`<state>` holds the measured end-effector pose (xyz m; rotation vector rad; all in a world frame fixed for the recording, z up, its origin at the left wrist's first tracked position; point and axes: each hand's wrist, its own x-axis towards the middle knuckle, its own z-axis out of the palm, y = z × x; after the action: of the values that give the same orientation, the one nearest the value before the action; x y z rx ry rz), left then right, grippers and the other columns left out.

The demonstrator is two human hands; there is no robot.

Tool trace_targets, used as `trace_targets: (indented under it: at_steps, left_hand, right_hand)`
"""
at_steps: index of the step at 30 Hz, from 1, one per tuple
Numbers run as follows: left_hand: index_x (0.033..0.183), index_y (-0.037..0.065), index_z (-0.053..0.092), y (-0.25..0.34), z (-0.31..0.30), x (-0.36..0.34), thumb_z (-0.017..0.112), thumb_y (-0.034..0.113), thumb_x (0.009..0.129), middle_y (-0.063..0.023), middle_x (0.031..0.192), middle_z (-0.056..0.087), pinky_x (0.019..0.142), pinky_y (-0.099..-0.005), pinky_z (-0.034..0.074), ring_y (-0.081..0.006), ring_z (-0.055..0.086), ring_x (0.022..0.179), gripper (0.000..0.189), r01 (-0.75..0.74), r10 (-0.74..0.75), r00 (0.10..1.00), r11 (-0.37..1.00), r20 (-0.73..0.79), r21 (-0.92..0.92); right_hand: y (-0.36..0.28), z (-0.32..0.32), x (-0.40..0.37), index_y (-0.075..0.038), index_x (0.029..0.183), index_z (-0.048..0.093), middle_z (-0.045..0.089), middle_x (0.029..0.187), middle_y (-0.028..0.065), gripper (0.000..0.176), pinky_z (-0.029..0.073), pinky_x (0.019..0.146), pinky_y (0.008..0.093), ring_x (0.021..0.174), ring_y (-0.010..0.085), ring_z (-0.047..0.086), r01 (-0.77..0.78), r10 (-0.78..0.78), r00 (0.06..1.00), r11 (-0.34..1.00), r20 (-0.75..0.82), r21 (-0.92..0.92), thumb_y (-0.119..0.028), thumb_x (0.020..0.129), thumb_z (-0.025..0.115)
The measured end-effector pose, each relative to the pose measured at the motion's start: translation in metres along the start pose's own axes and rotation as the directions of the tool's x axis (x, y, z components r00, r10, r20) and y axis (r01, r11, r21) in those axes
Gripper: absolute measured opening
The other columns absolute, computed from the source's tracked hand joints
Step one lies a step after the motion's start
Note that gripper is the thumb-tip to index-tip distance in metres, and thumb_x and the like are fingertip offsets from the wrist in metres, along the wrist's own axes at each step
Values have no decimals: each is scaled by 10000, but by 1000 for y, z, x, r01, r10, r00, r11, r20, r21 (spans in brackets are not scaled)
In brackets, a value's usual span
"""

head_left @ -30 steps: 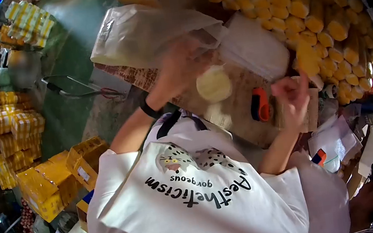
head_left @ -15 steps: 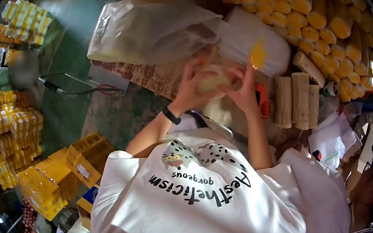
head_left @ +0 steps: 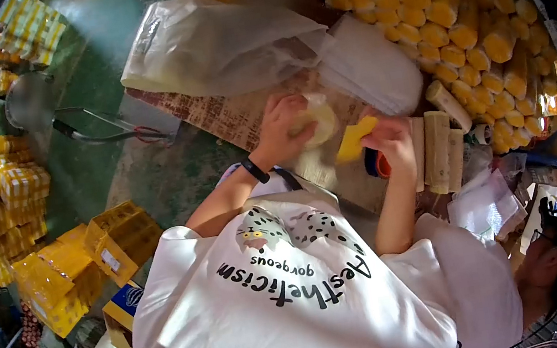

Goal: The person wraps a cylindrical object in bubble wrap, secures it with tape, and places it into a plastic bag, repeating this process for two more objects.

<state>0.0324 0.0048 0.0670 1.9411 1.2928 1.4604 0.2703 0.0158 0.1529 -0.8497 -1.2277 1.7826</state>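
My left hand (head_left: pixel 282 129), with a dark band on its wrist, has its fingers curled round a pale translucent roll (head_left: pixel 322 118) that looks like tape; blur hides its details. To its right, my right hand (head_left: pixel 391 141) pinches a flat yellow piece (head_left: pixel 355 139), held apart from the roll. Just below the yellow piece, a blue and orange ring-shaped thing (head_left: pixel 378 163) is partly covered by my right hand and wrist. Beneath my hands lies a worn brown board (head_left: pixel 227 120).
A translucent plastic bag (head_left: pixel 216 43) and a white bag (head_left: pixel 372 70) lie beyond my hands. Tan wrapped bars (head_left: pixel 439 150) stand at right, below stacked yellow-ended rolls (head_left: pixel 445 12). Yellow taped boxes (head_left: pixel 64 278) are at left. Another person (head_left: pixel 551 263) is at lower right.
My right hand has moved down and away from the roll, bringing the yellow piece lower and to the left. My left hand keeps the roll in about the same place.
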Motion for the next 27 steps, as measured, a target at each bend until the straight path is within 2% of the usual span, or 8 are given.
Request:
trace_targets:
  at_steps: [1, 3, 4, 7, 13, 16, 22, 27]
  left_hand:
    - [950, 119, 634, 4, -1, 1, 748, 124, 661, -74, 1110, 576, 879, -412, 443, -312, 508, 1043, 310, 71, -71, 997, 997, 21, -15]
    - [965, 118, 626, 9, 0, 4, 741, 136, 661, -76, 1094, 572, 871, -416, 439, -312, 504, 1016, 326, 40, -40, 999, 999, 0, -4]
    - [973, 117, 623, 10, 0, 5, 737, 142, 660, -77, 1087, 569, 866, -417, 437, -313, 502, 1003, 334, 24, -24, 1000, 1000, -11, 2]
    - [961, 103, 617, -3, 2, 3, 731, 128, 628, -82, 1065, 553, 872, -423, 426, -317, 488, 1005, 353, -181, 181, 983, 983, -16, 23]
    - [911, 73, 607, -6, 7, -3, 726, 96, 575, -96, 1064, 535, 869, -428, 426, -328, 487, 984, 357, -218, 216, 975, 975, -50, -39]
    - [943, 70, 602, -4, 6, -5, 740, 134, 630, -105, 1078, 541, 882, -454, 400, -326, 515, 1004, 349, -182, 180, 983, 981, -36, -71]
    - [901, 48, 603, -7, 8, -6, 731, 101, 567, -101, 1064, 531, 876, -435, 425, -339, 489, 995, 361, -179, 178, 983, 983, -50, -34]
    - [936, 50, 585, -10, 10, -3, 730, 129, 589, -126, 1073, 526, 887, -457, 409, -355, 502, 1004, 384, -213, 212, 976, 977, -56, -22]
  right_hand:
    - [10, -5, 2, 23, 904, 675, 625, 1039, 86, 214, 499, 866, 330, 980, 204, 598, -29, 29, 1000, 998, -8, -51, 64, 706, 748]
    - [36, -13, 9, 21, 924, 674, 631, 1033, 68, 217, 507, 853, 329, 977, 176, 596, -87, 83, 996, 985, -32, -150, 45, 722, 749]
    - [43, -4, 9, 1, 958, 677, 636, 1023, 46, 237, 506, 853, 319, 959, 143, 594, -72, 56, 990, 991, -133, -113, 12, 736, 758]
    - [50, -5, 20, -6, 980, 674, 643, 1001, 44, 245, 500, 865, 300, 945, 133, 600, -172, 163, 979, 982, -119, -72, 4, 748, 755]
    - [56, 4, 31, -29, 934, 678, 603, 816, -31, 198, 440, 669, 211, 758, 76, 540, -47, -1, 994, 896, -108, -442, -101, 772, 767]
    - [60, 8, 33, -29, 885, 666, 563, 759, -51, 194, 404, 620, 217, 696, 71, 489, -8, -41, 992, 924, -119, -383, -153, 778, 769]
    - [62, 26, 35, -24, 856, 636, 595, 743, 11, 185, 436, 623, 254, 656, 102, 523, -43, -180, 956, 693, -231, -720, -145, 777, 752]
    - [71, 31, 34, -24, 856, 594, 598, 736, 41, 285, 448, 631, 285, 658, 148, 544, -122, -204, 932, 603, -301, -788, -239, 768, 760]
